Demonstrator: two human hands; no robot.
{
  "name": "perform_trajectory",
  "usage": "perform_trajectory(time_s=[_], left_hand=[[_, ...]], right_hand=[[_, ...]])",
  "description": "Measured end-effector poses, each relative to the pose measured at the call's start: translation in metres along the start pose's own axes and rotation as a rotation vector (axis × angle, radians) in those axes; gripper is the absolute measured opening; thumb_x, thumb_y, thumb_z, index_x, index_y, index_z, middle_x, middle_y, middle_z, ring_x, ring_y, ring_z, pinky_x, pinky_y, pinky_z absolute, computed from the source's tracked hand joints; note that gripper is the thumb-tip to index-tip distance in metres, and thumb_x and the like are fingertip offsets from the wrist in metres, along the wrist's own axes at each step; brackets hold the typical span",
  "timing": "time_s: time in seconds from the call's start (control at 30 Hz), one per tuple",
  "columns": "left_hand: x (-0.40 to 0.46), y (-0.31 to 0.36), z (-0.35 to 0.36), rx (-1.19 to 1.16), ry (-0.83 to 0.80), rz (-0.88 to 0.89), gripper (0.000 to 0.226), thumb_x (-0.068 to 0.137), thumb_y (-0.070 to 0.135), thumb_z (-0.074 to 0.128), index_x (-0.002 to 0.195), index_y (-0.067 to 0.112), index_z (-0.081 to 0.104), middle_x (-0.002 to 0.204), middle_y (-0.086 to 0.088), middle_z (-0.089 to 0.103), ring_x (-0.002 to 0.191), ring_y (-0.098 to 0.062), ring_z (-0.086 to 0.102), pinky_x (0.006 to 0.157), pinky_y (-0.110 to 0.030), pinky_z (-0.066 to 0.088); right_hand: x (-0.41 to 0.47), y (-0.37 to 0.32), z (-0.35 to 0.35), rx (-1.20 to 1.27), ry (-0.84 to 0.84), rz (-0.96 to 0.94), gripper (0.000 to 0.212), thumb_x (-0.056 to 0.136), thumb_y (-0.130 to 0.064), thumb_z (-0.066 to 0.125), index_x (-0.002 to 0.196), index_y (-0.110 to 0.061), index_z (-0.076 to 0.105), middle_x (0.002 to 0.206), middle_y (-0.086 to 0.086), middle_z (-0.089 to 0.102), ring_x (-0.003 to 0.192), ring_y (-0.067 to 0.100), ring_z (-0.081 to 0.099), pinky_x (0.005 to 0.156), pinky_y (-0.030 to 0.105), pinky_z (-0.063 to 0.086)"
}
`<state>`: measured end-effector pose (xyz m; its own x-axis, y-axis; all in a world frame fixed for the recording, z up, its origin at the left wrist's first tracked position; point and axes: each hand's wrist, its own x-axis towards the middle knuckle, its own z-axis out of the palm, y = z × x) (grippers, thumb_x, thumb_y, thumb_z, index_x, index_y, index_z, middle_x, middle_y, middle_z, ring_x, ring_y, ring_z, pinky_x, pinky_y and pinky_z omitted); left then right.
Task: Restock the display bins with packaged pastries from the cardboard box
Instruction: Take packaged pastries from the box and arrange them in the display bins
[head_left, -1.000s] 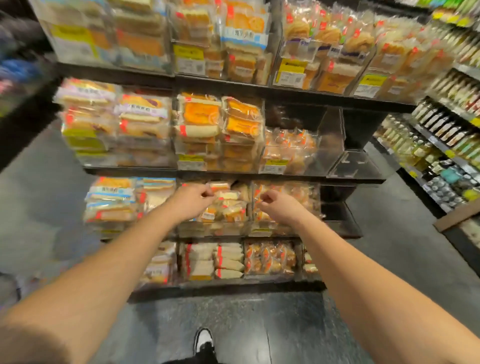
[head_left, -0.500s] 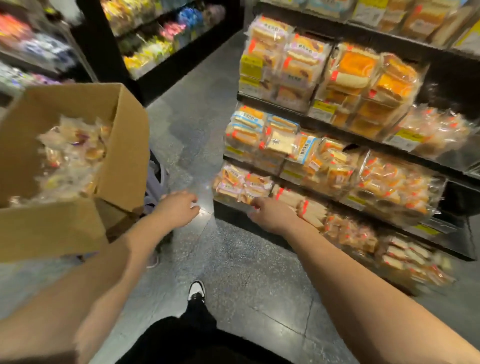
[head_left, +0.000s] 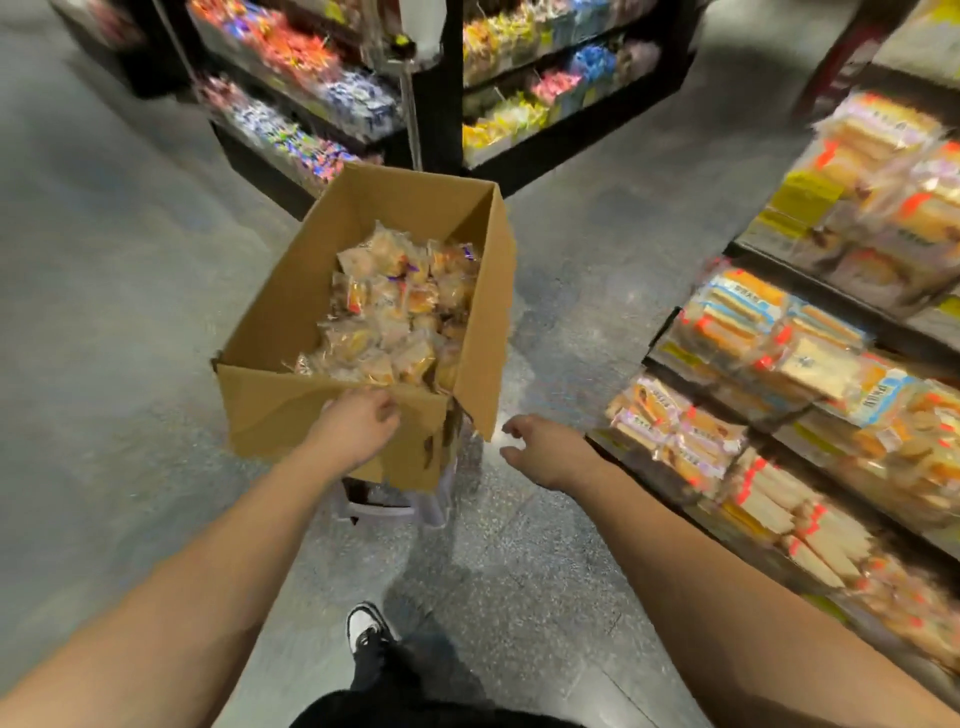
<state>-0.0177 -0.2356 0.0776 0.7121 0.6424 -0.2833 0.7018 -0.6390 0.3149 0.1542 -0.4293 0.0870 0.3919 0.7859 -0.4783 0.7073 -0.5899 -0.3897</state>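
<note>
Cardboard box (head_left: 291, 415), brown and open-topped, sits dead centre on the aisle floor (head_left: 104, 312), propped on a pale plastic stool (head_left: 395, 512) just visible under its near edge. Inside the box, packaged pastries (head_left: 400, 312) in clear wrappers are heaped up against its right wall. Left hand (head_left: 358, 428) is right at the box's near wall, fingers loosely curled over the rim, nothing in its grasp that I can see. Right hand (head_left: 540, 449) hangs just off the box's near right corner, clear of the cardboard, fingers spread and relaxed, holding nothing. So both hands are unloaded and apart, one on either side of that corner flap. To the right of the box, the display bins (head_left: 779, 395) rise in tiers, packed with wrapped cakes, blurred with the motion. Beyond the box's far end, dark shelving (head_left: 441, 93) carries bright sweets in mixed colours. Below the box, nearer the camera, one black-and-white shoe (head_left: 366, 626) and a dark trouser leg.
</note>
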Motion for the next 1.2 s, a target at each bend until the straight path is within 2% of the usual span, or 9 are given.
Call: perform_trajectory(time_s=[0.27,0.47,0.57,0.7,0.9,1.0,1.07,1.13,1.2], left_hand=[[0.073,-0.119,-0.063,-0.203,0.041,-0.051,0.023,0.098,0.029,0.053,0.113,0.019,0.067,0.118,-0.002,0.064,0.101,-0.022,0.061,0.086,-0.038,0.052],[0.136,-0.153,-0.075,-0.238,-0.015,-0.068,0.02,0.099,0.029,0.053,0.105,0.015,0.066,0.102,-0.001,0.062,0.081,-0.017,0.058,0.064,-0.031,0.042],[0.164,-0.163,-0.065,-0.264,-0.064,-0.1,0.019,0.097,0.03,0.054,0.098,0.014,0.063,0.091,0.0,0.064,0.076,-0.021,0.063,0.062,-0.031,0.044],[0.199,-0.17,-0.043,-0.333,-0.113,-0.18,0.025,0.093,0.03,0.058,0.115,0.019,0.063,0.104,0.002,0.063,0.084,-0.021,0.066,0.073,-0.034,0.055],[0.249,-0.171,-0.013,-0.296,-0.201,-0.301,0.055,0.095,0.033,0.057,0.144,0.016,0.04,0.138,-0.013,0.043,0.121,-0.032,0.051,0.101,-0.043,0.045],[0.271,-0.167,0.003,-0.238,-0.288,-0.316,0.073,0.091,0.039,0.061,0.15,0.013,0.028,0.15,-0.013,0.032,0.132,-0.034,0.044,0.106,-0.048,0.043],[0.284,-0.163,0.013,-0.225,-0.314,-0.328,0.065,0.089,0.037,0.064,0.143,0.012,0.037,0.143,-0.013,0.043,0.121,-0.031,0.052,0.095,-0.041,0.047],[0.293,-0.16,0.022,-0.28,-0.315,-0.376,0.062,0.087,0.03,0.069,0.139,0.013,0.041,0.124,-0.009,0.056,0.099,-0.024,0.057,0.071,-0.033,0.046],[0.299,-0.159,0.031,-0.293,-0.296,-0.421,0.068,0.085,0.029,0.071,0.142,0.016,0.038,0.108,-0.004,0.059,0.084,-0.019,0.056,0.057,-0.029,0.04]], right_hand=[[0.103,-0.101,-0.011,0.013,0.059,0.046,0.029,0.1,-0.026,0.051,0.124,-0.012,0.059,0.121,0.011,0.06,0.089,0.023,0.054,0.074,0.028,0.039],[0.159,-0.128,-0.023,0.022,0.118,0.118,0.032,0.099,-0.018,0.051,0.129,-0.011,0.056,0.125,0.01,0.059,0.108,0.029,0.059,0.085,0.035,0.048],[0.186,-0.127,-0.028,-0.061,0.085,0.131,0.039,0.098,-0.017,0.051,0.137,-0.013,0.052,0.136,0.009,0.052,0.116,0.029,0.057,0.093,0.038,0.047],[0.23,-0.123,-0.03,-0.248,0.011,0.069,0.044,0.097,-0.013,0.05,0.141,-0.019,0.049,0.144,0.004,0.046,0.13,0.024,0.046,0.099,0.04,0.045],[0.3,-0.113,-0.013,-0.546,-0.212,-0.126,0.051,0.092,-0.014,0.059,0.141,-0.021,0.046,0.14,0.006,0.045,0.125,0.03,0.046,0.096,0.051,0.049],[0.326,-0.102,-0.005,-0.555,-0.258,-0.209,0.051,0.096,-0.019,0.052,0.146,-0.023,0.042,0.148,0.006,0.04,0.132,0.03,0.04,0.1,0.053,0.045],[0.338,-0.092,0.0,-0.604,-0.304,-0.244,0.052,0.1,-0.016,0.044,0.152,-0.02,0.034,0.155,0.007,0.031,0.14,0.03,0.03,0.105,0.048,0.04],[0.348,-0.082,0.007,-0.652,-0.329,-0.266,0.057,0.102,-0.014,0.042,0.155,-0.019,0.025,0.161,0.008,0.021,0.146,0.03,0.019,0.106,0.045,0.037],[0.355,-0.078,0.009,-0.661,-0.38,-0.265,0.065,0.102,-0.015,0.045,0.158,-0.021,0.015,0.166,0.008,0.006,0.151,0.032,0.005,0.113,0.052,0.03]])
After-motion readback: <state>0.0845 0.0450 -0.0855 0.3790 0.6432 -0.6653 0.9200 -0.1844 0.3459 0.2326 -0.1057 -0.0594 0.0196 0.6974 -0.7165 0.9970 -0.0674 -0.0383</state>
